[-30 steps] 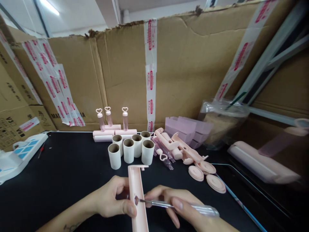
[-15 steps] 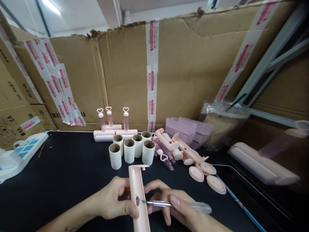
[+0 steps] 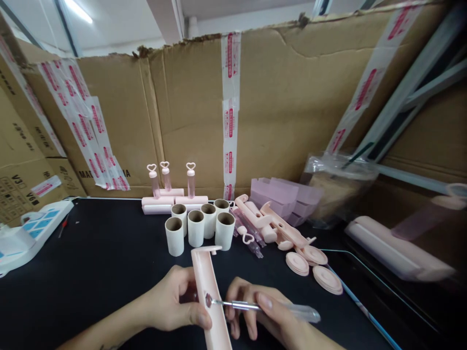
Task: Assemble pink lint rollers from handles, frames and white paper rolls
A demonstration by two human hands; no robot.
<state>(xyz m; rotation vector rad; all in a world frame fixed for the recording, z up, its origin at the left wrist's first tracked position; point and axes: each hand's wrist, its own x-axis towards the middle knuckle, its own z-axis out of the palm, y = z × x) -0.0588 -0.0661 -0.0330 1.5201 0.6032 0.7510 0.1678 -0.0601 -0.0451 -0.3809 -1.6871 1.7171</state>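
Over the black tabletop (image 3: 109, 257): pale pink plastic trough (image 3: 203, 265) held, tool at its hole

Trough found tilted, nearer than 6 white open-topped cylinders (image 3: 175, 240); its lower end runs out of view. Left hand (image 3: 170, 299) is part-closed on the trough's left side, thumb across the front edge. Right hand (image 3: 277, 315) is closed in a pinch on a slim metal-shafted tool with a clear handle (image 3: 241, 305), lower fingers curled. The tool tip is at a dark mauve piece (image 3: 208, 300) in the trough's hole; contact cannot be confirmed. Right of the cylinders, flat round pink discs (image 3: 327, 279) lie in stacks.
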